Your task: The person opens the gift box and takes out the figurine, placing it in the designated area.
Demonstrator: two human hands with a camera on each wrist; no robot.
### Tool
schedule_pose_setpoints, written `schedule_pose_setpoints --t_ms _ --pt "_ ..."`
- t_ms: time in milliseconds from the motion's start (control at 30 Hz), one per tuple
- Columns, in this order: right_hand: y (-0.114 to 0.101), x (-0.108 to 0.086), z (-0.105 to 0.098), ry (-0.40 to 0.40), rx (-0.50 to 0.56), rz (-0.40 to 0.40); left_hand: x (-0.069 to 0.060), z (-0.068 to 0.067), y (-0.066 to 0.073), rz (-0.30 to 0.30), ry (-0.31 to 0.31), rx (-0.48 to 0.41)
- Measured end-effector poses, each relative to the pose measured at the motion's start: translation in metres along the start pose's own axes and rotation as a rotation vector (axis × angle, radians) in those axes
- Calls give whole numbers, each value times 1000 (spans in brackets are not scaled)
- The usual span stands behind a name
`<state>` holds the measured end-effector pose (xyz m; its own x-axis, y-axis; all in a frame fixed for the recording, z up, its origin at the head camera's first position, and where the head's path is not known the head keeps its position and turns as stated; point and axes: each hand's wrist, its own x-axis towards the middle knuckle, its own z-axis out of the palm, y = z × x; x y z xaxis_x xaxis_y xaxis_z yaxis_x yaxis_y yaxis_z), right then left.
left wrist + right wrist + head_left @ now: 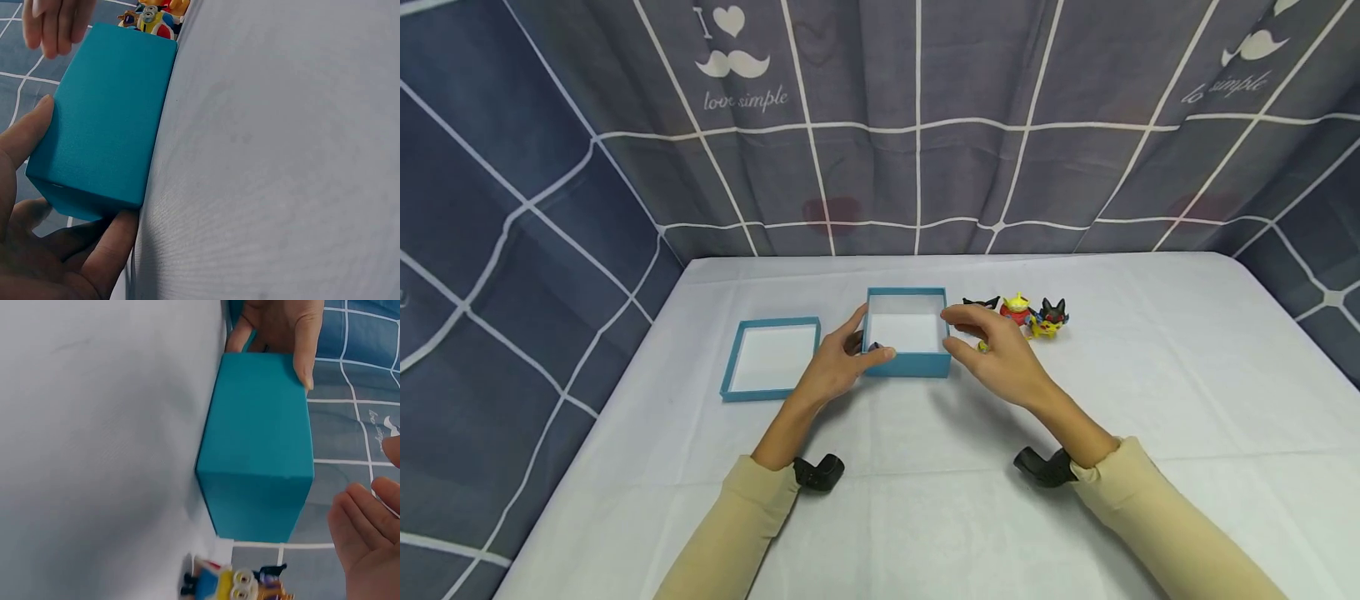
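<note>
An uncovered teal box (pixel 917 365) with a white inside stands on the white table. A small dark item (pixel 874 346) shows in its near left corner, partly hidden by a thumb. My left hand (pixel 838 360) grips the box's left end, thumb over the top edge and fingers against the side. My right hand (pixel 1000 354) hovers beside the right wall with loosely bent fingers. In the right wrist view, that right hand (pixel 369 540) holds nothing and stands apart from the box (pixel 256 419).
The shallow teal lid (pixel 726 379) lies white side up, left of the box. Several small toy figures cluster to the right, including a red and yellow one (pixel 1016 308), a black-eared one (pixel 1054 312) and a goggled yellow one (pixel 240 584). A grey checked curtain (pixel 865 167) hangs behind.
</note>
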<state>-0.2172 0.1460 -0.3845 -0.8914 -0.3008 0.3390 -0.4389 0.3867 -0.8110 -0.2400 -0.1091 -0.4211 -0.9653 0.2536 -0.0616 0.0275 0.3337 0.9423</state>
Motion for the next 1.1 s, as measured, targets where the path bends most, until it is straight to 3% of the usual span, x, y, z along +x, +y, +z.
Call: schedule_pose_setpoints --t_ms 633,1100 --pt "-13 35 32 -62 65 31 -1 2 -2 11 -15 -29" --pt "-9 58 47 -168 -22 65 0 0 -2 15 -20 -47"
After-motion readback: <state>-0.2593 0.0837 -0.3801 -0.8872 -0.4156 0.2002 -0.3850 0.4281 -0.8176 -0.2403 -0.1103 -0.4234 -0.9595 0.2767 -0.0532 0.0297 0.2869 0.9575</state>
